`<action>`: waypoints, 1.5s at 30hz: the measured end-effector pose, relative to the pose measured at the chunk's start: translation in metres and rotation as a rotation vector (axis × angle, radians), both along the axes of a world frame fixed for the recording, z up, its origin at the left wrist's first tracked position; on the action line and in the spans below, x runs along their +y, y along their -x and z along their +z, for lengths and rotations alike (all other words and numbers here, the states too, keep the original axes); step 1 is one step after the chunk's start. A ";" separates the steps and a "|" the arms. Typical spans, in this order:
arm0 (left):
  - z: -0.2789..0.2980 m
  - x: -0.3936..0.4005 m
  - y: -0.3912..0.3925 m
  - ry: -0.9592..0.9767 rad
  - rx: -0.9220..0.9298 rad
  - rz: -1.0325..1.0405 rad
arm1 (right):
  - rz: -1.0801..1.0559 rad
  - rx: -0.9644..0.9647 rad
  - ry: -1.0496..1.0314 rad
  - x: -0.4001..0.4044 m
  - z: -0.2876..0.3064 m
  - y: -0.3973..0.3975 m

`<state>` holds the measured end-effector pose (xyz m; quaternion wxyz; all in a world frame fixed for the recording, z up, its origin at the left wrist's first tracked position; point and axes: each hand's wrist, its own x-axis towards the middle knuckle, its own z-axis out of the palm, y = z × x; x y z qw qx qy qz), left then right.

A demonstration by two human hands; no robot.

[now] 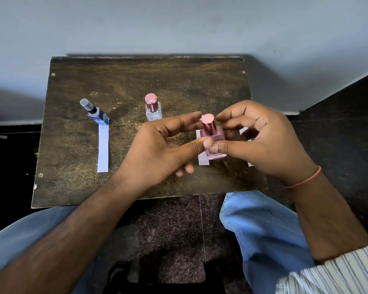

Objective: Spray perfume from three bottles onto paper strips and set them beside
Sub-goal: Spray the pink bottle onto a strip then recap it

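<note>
Head view: small worn dark wooden table [179, 81] pushed against a pale grey wall [179, 22], dark floor either side, blue-trousered knees [263, 230] under the near edge. Pink perfume bottle [212, 139] with a pink metallic cap sits right of table centre, upright, held between both hands. Left hand [157, 149] curls round it from 9 o'clock, thumb tip pressed on the bottle's front; right hand [263, 141] pinches from 3 o'clock, thumb meeting the left thumb, index finger touching the cap. Hands hide most of the white paper strip [203, 160] under the bottle; another white scrap [250, 164] peeks out below the right hand at 4 o'clock. Clear bottle [153, 109] with a pink cap stands at 11 o'clock from the held one, near. Blue bottle [98, 115] with a clear cap at far 9 o'clock, its long paper strip [103, 149] just in front. Red thread band [304, 179] on the right wrist, striped sleeve [338, 272] at 5 o'clock.
</note>
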<state>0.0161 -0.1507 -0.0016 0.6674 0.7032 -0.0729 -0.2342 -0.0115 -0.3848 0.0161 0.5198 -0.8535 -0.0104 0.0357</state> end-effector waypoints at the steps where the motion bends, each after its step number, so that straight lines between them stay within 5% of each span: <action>1: 0.000 0.001 -0.001 -0.015 0.028 0.002 | -0.021 -0.009 -0.019 -0.001 -0.001 -0.002; 6: -0.004 0.007 -0.003 -0.210 -0.012 -0.043 | -0.145 -0.018 -0.123 -0.008 -0.009 -0.012; 12: -0.007 0.011 0.003 -0.609 -0.508 -0.220 | -0.159 0.000 -0.231 -0.003 -0.018 -0.022; 17: -0.010 0.008 0.009 -0.717 -0.631 -0.261 | -0.177 0.014 -0.246 0.003 -0.025 -0.030; 45: -0.006 0.010 0.004 -0.823 -0.577 -0.409 | -0.148 0.038 -0.168 0.014 -0.032 -0.040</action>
